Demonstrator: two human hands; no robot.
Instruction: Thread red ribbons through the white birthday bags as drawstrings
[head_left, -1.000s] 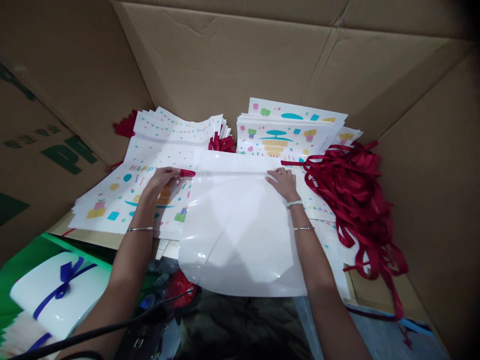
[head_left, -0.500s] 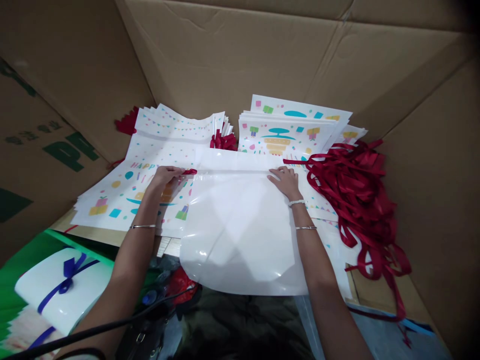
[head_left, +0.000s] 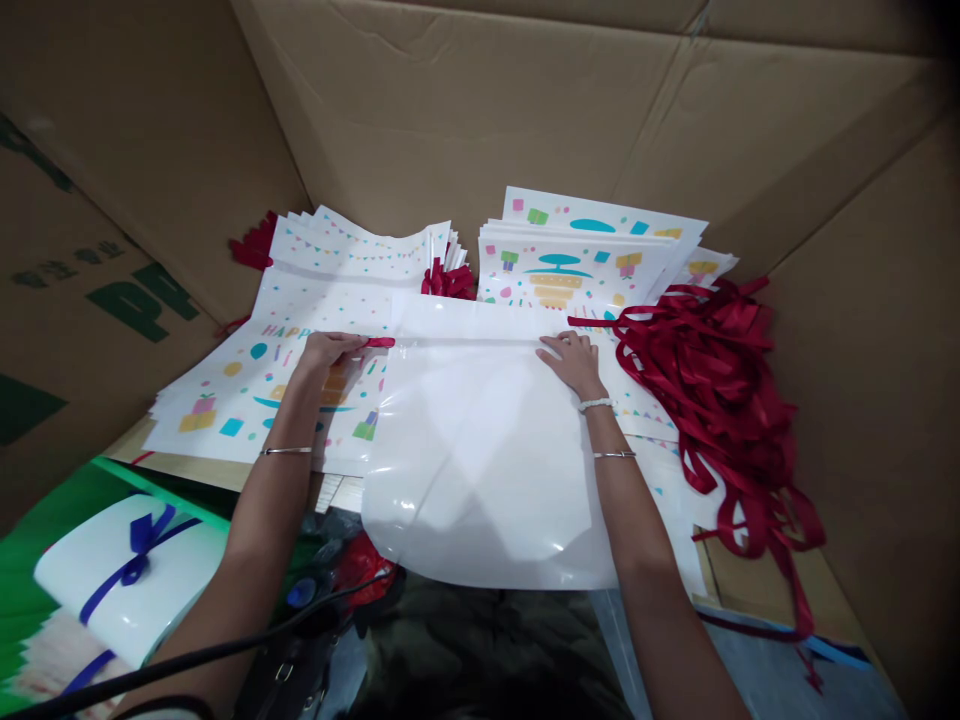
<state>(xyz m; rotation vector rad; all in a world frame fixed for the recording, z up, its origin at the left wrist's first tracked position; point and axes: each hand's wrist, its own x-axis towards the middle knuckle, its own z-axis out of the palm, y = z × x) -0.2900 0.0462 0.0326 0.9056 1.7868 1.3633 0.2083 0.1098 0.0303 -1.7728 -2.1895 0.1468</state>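
A blank white glossy sheet [head_left: 487,470], perhaps a plastic bag, lies in front of me, with a crease across its upper part. At its left edge, my left hand [head_left: 330,352] pinches a short piece of red ribbon [head_left: 381,342]. Fingers spread, my right hand [head_left: 574,362] rests flat on the sheet's upper right edge. Just above those fingers, a ribbon end from the red ribbon pile [head_left: 712,370] lies near the sheet's corner. Whether ribbon runs inside the crease cannot be seen. Under my left hand are printed sheets [head_left: 225,375] with colourful birthday pictures.
Cardboard walls [head_left: 480,120] enclose the back and sides. More printed sheets [head_left: 555,275] lean at the back right, and red ribbon loops [head_left: 448,280] stick out between the stacks. A white roll with a blue bow [head_left: 127,580] sits lower left; a black cable [head_left: 300,612] crosses there.
Almost nothing differs. The view has shifted very slightly; both hands keep their places on the ribbon and the sheet.
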